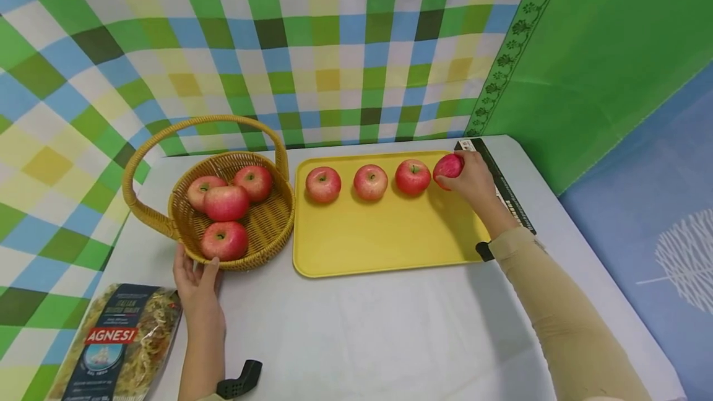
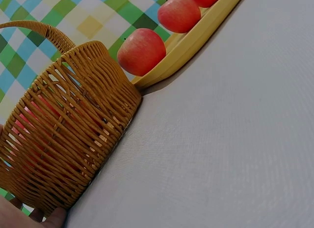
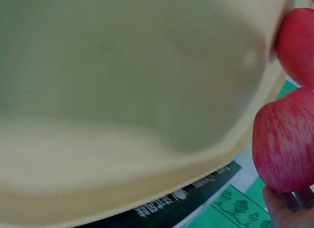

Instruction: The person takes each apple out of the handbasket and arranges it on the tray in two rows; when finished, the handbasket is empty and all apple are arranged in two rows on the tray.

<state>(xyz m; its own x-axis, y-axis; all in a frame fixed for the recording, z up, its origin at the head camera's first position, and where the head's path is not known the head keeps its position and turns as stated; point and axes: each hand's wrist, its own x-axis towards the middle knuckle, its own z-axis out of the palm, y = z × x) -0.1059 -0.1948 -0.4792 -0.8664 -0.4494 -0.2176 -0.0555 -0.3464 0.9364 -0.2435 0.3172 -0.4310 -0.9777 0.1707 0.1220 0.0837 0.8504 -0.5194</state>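
My left hand (image 1: 197,289) holds the near left side of a wicker basket (image 1: 267,249) with a tall arched handle. In the left wrist view, fingertips (image 2: 55,218) lie against the basket's base. Several red apples (image 1: 224,241) sit inside it. At the far right corner of a yellow tray (image 1: 362,240), my right hand (image 1: 473,178) grips a red apple (image 1: 448,167) between thumb and fingers. Three more apples stand in a row along the tray's far side: one at left (image 1: 323,184), one in the middle (image 1: 370,182), and a redder one (image 1: 413,177) beside the gripped apple.
A bag of Agnesi pasta (image 1: 114,342) lies at the near left of the white table (image 1: 356,339). A dark printed box (image 1: 504,184) lies along the tray's right edge, partly behind my right arm. Checked cloth (image 1: 328,48) hangs at the back.
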